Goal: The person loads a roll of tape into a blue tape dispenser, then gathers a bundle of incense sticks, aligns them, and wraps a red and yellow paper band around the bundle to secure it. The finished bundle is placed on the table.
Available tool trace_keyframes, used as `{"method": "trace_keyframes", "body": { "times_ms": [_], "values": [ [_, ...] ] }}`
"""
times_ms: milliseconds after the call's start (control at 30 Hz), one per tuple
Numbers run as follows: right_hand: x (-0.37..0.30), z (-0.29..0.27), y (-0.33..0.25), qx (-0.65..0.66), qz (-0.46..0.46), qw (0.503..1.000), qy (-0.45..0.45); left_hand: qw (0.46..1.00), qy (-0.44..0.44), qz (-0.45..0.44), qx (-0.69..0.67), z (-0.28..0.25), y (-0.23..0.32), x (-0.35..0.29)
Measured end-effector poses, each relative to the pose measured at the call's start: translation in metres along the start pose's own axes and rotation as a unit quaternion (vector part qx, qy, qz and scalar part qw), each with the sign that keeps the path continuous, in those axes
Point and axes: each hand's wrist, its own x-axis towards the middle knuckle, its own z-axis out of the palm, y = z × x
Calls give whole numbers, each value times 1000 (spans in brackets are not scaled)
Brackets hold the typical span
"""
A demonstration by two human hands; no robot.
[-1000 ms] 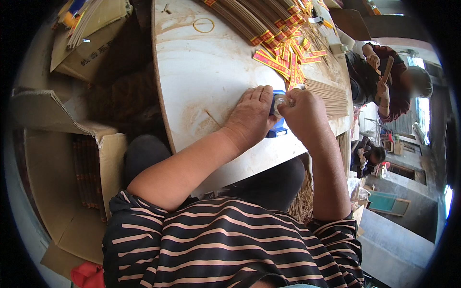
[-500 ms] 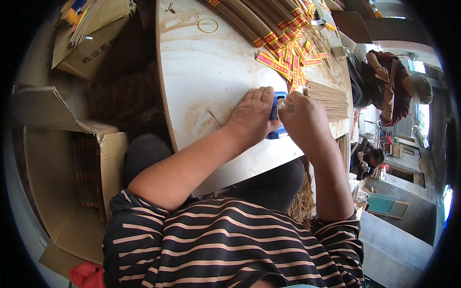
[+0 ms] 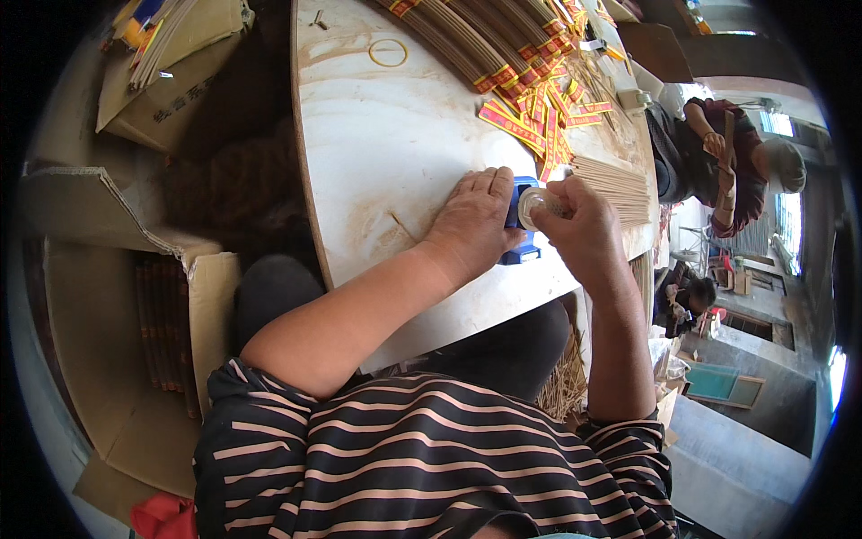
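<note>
Near the table's front right corner stands a small blue tape dispenser (image 3: 522,256), partly covered by my hands. My left hand (image 3: 471,214) is closed against its left side, fingers towards the far end and thumb at the near end. A roll of clear tape (image 3: 532,205) is pinched between the thumb and fingers of my right hand (image 3: 585,223), held at the dispenser's right side. Beyond my hands lie red and yellow paper labels (image 3: 544,126) in a loose heap. Thin brown incense sticks (image 3: 615,187) lie just past my right hand.
Banded bundles of incense sticks (image 3: 458,45) lie at the table's far side. A yellow rubber band (image 3: 388,52) is at the far left. An open cardboard box (image 3: 211,314) stands left of the table. Another person (image 3: 732,166) works at the right.
The tape roll has tilted and come out further from the dispenser, its round side now showing. My right hand has shifted slightly right; my left hand stays on the dispenser.
</note>
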Motion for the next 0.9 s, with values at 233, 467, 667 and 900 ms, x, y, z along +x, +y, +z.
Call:
{"method": "trace_keyframes", "body": {
  "times_ms": [233, 467, 667, 900],
  "values": [
    [-7, 4, -6, -74, -49, 996, 27, 1000, 13, 9, -3, 2, -2, 0],
    [0, 10, -21, -169, -21, 985, -8, 999, 38, 35, 5, 4, -5, 0],
    [11, -1, 5, -39, -21, 997, -57, 1000, 10, 7, 15, 1, 3, 1],
    [-6, 2, 5, 20, -39, 999, -10, 978, 99, 165, 77, 5, 4, 0]
  ]
}}
